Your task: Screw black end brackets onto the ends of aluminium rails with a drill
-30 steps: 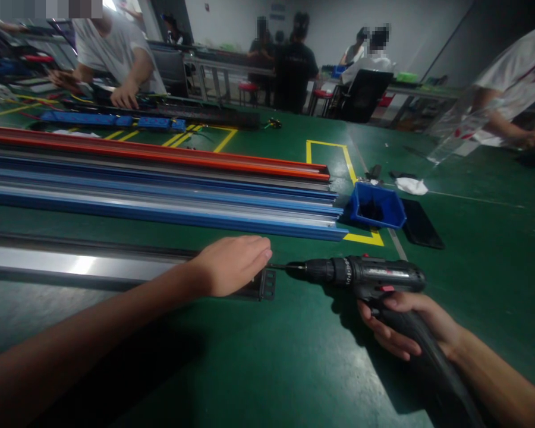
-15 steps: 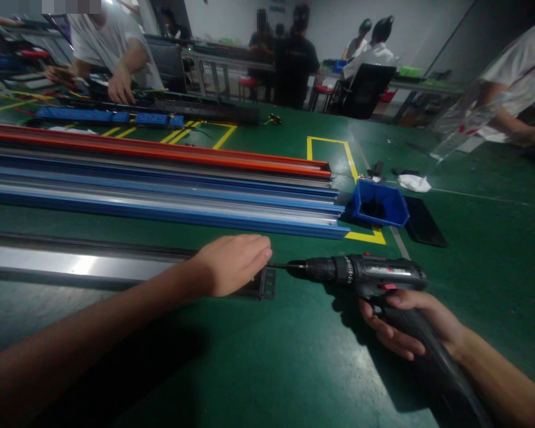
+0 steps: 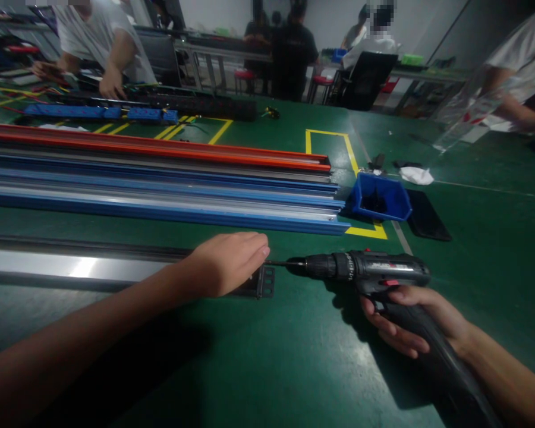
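Note:
My right hand (image 3: pixel 405 321) is wrapped round the handle of a black cordless drill (image 3: pixel 374 267), which lies level and points left. Its long thin bit (image 3: pixel 279 263) reaches to the end of a metal rail (image 3: pixel 71 261) with a silver face and dark edges. Over that end lies my left hand (image 3: pixel 232 261), fingers closed around the rail and close to the bit's tip. A black slotted end piece (image 3: pixel 267 282) sticks out below the fingers. Where the tip meets the rail is hidden by my fingers.
Behind the rail lie several blue profiles (image 3: pixel 160 205) and an orange profile (image 3: pixel 205 148). A blue bin (image 3: pixel 381 199) with dark parts stands at their right end, beside a black flat device (image 3: pixel 428 214) and a white crumpled tissue (image 3: pixel 417 175). Co-workers are at the far side and right.
The view has shifted slightly. Both hands, the drill and the rail keep nearly the same places; the co-worker's hand at the far left has moved a little.

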A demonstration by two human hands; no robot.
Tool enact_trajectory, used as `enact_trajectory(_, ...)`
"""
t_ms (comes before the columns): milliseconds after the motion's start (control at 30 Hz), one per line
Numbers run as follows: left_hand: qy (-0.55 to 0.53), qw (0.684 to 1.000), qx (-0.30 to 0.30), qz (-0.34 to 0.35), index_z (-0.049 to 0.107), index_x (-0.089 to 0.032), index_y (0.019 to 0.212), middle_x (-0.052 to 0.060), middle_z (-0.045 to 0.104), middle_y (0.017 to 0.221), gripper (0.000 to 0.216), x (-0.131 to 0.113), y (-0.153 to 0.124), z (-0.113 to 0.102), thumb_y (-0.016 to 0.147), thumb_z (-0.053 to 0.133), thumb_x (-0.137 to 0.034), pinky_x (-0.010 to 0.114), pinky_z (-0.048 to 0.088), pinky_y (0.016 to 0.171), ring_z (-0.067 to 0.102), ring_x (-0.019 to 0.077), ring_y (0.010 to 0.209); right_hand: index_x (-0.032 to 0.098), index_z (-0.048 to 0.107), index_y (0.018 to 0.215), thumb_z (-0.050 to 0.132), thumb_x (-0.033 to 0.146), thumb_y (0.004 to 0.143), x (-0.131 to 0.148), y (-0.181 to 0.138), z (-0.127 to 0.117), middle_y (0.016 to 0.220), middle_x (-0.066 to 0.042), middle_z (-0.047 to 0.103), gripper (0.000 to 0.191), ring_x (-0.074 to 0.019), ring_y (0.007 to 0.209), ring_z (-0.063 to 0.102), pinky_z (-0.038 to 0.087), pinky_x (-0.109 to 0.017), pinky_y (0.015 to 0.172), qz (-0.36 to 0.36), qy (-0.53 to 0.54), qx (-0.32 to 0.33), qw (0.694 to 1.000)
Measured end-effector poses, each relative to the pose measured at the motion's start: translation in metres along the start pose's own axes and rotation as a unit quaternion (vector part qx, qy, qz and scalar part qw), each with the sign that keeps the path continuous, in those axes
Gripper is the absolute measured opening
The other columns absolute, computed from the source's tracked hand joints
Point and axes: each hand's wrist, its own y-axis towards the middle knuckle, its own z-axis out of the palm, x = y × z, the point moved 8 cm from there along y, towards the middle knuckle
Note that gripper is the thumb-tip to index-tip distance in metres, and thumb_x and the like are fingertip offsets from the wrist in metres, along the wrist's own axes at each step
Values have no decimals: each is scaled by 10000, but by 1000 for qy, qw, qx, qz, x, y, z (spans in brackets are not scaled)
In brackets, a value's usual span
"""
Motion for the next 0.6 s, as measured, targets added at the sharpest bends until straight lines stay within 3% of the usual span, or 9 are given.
enact_trajectory(600, -3, 1000, -2, -2, 515, -202, 938, 29, 593, 903, 311, 0, -2, -1, 1086, 273, -329, 324, 379, 692, 552, 181, 773, 46, 748, 1085, 591, 345, 932, 1, 0, 0, 770, -93, 674, 370, -61, 407, 542, 541, -208, 482, -9, -5, 10, 1000)
